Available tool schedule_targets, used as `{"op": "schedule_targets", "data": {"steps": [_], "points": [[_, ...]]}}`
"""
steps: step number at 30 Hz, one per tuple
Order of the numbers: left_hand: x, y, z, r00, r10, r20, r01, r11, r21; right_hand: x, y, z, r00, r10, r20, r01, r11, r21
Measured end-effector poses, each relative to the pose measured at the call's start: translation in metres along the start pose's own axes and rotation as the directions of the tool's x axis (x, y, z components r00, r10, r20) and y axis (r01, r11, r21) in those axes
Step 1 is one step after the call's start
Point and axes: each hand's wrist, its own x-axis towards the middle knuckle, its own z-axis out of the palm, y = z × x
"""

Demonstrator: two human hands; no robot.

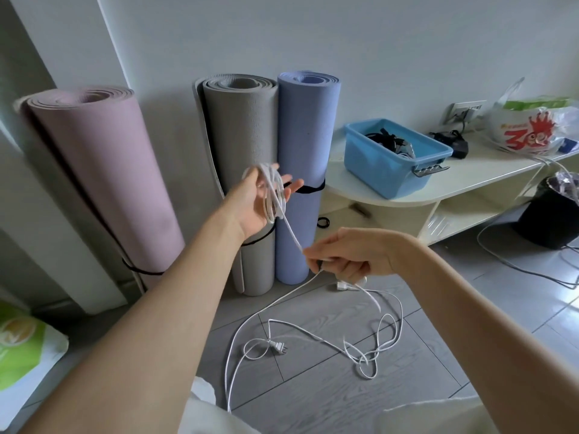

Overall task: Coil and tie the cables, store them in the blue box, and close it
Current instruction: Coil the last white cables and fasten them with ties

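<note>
A long white cable (308, 335) lies in loose tangles on the grey floor, its plug (279, 347) in the middle. Several turns of it are wound round my raised left hand (260, 198), whose fingers are straight. From that coil (272, 195) a taut strand runs down to my right hand (347, 256), which pinches the cable between thumb and fingers. The blue box (379, 166) stands lidless on a cream shelf unit (463, 180) to the right, with dark cables (390, 140) inside.
Three rolled mats, pink (103, 183), grey (242, 170) and blue (305, 151), lean on the wall behind my hands. A black adapter (454, 142) and a plastic bag (532, 126) sit on the shelf. A black bin (551, 217) and more cables are on the floor at right, a green bag (22, 346) at left.
</note>
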Motion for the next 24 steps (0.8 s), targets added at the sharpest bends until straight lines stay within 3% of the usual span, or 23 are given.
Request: {"op": "schedule_targets", "data": {"steps": [3,6,10,12,16,21,24], "points": [[-0.014,-0.002,0.024,0.975,-0.119,0.187,0.101,0.99,0.101,0.013,0.006,0.003,0.989,0.129,-0.068,-0.137,0.982,-0.131],[-0.018,-0.001,0.032,0.916,-0.266,0.3,0.186,0.945,0.27,0.02,0.009,0.004,0.971,0.164,-0.174,-0.203,0.951,-0.233],[-0.029,-0.003,0.026,0.733,-0.58,0.356,0.285,0.736,0.614,0.017,0.012,-0.006,0.913,0.043,-0.405,-0.225,0.883,-0.413],[-0.033,-0.005,0.023,0.654,-0.691,0.306,0.296,0.607,0.738,0.013,0.012,-0.015,0.897,-0.023,-0.442,-0.21,0.856,-0.472],[-0.034,-0.011,0.01,0.611,-0.788,0.073,0.422,0.403,0.812,0.008,0.011,-0.023,0.823,-0.101,-0.559,-0.119,0.932,-0.344],[-0.033,-0.022,-0.005,0.669,-0.715,-0.201,0.403,0.122,0.907,0.02,0.013,-0.02,0.792,-0.092,-0.604,-0.076,0.966,-0.246],[-0.028,-0.024,-0.014,0.705,-0.659,-0.263,0.403,0.068,0.913,0.02,0.008,-0.017,0.828,-0.13,-0.545,0.104,0.992,-0.077]]}}
